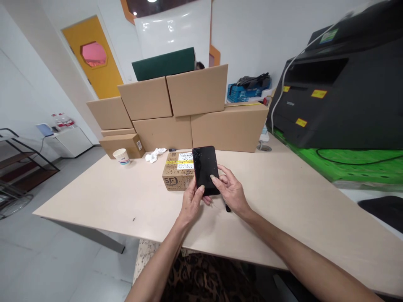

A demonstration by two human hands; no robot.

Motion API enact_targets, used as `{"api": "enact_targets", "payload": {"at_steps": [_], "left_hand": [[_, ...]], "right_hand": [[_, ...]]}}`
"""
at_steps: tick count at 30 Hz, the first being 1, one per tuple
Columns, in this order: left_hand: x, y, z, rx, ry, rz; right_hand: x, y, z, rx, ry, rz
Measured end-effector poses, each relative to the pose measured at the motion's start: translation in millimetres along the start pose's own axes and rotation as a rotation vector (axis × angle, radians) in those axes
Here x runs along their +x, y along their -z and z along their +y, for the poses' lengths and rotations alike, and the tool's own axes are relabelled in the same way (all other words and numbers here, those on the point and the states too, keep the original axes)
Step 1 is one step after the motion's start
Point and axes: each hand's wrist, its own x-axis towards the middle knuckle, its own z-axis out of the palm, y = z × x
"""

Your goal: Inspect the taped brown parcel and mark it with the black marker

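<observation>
A black smartphone point(205, 167) with a dark screen is held up in front of me, above the table point(151, 205). My left hand point(192, 201) grips its lower left corner, the thumb lying on the front. On the lower right side my right hand point(231, 191) holds it too, its thumb on the screen. Behind the phone stands a small cardboard parcel point(176, 181) with yellow tape, a white label and dark specks; the phone hides its right part. Under my right hand lies a black pen-like stick point(227, 207), mostly covered.
Stacked cardboard boxes point(163, 132) line the table's back, topped by a dark green box point(165, 65). A paper cup point(121, 156) and crumpled tissue point(155, 154) stand at the back left. A large black printer point(340, 92) rests on a green surface at right.
</observation>
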Motion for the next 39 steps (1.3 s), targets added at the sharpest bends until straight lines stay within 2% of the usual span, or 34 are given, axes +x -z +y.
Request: {"api": "enact_targets", "payload": {"at_steps": [13, 26, 32, 39], "left_hand": [[-0.2, 0.6, 3.7, -0.004, 0.015, -0.006], [1.1, 2.6, -3.9, -0.025, 0.025, -0.022], [0.4, 1.5, -0.5, -0.049, 0.029, -0.004], [-0.6, -0.1, 1.3, -0.082, 0.007, 0.01]], "right_hand": [[-0.6, 0.5, -1.1, 0.006, -0.018, -0.035], [-1.7, 2.3, -1.3, 0.012, -0.043, -0.039], [-0.7, 4.3, -3.5, 0.051, -0.043, -0.086], [-0.7, 8.1, -7.4, 0.064, -0.12, -0.109]]}}
